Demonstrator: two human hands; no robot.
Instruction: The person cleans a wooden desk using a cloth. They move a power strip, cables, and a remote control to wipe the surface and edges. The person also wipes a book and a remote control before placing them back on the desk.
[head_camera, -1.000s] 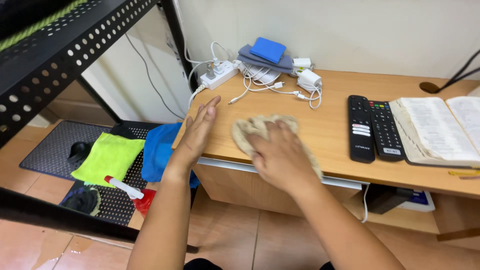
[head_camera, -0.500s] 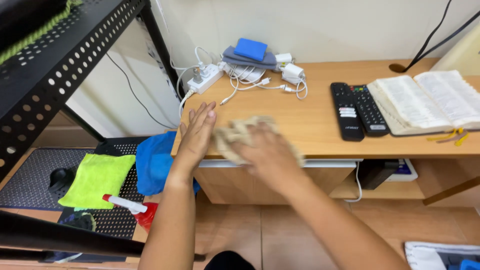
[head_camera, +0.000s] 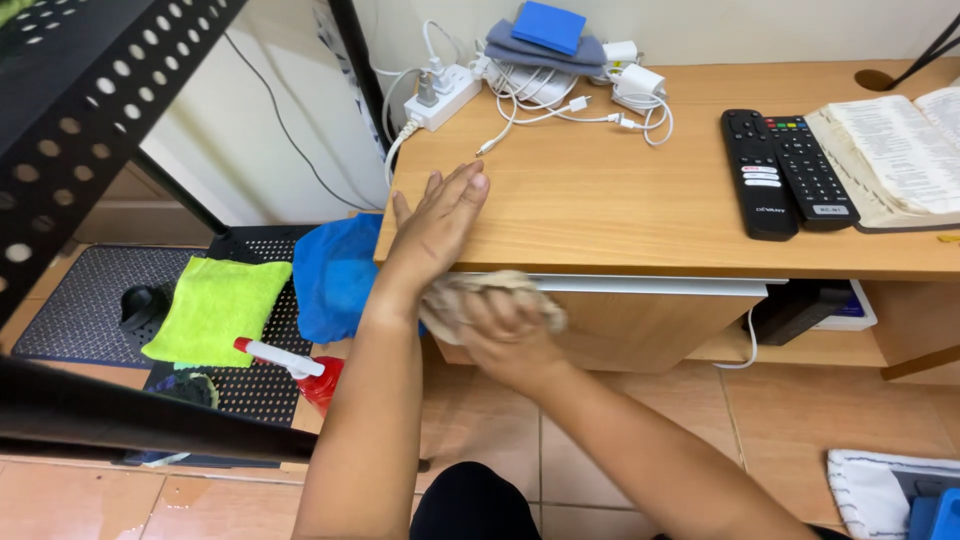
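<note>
Light wooden desk (head_camera: 640, 215) stands against a pale wall, over a floor of reddish tiles. At its front edge the right hand (head_camera: 505, 330) is closed around a crumpled beige cloth (head_camera: 470, 295), pressing it against the front face of the desk just under the top. Beside it the left hand (head_camera: 435, 225) lies flat and open on the front left corner of the desk, fingers stretched toward the back, holding nothing. At the back left corner sits a white power strip (head_camera: 440, 97) with tangled white cables (head_camera: 575, 95), and next to it a blue rectangular pad (head_camera: 548, 25) on folded grey cloth. Toward the right edge lie two black remote controls (head_camera: 780, 170) side by side, with an open book (head_camera: 905, 150) just beside them. Left of the desk, on a black perforated mat (head_camera: 70, 300), lie a lime-green cloth (head_camera: 215, 305) and a blue cloth (head_camera: 335, 275), with a red spray bottle (head_camera: 300, 368) near them.
</note>
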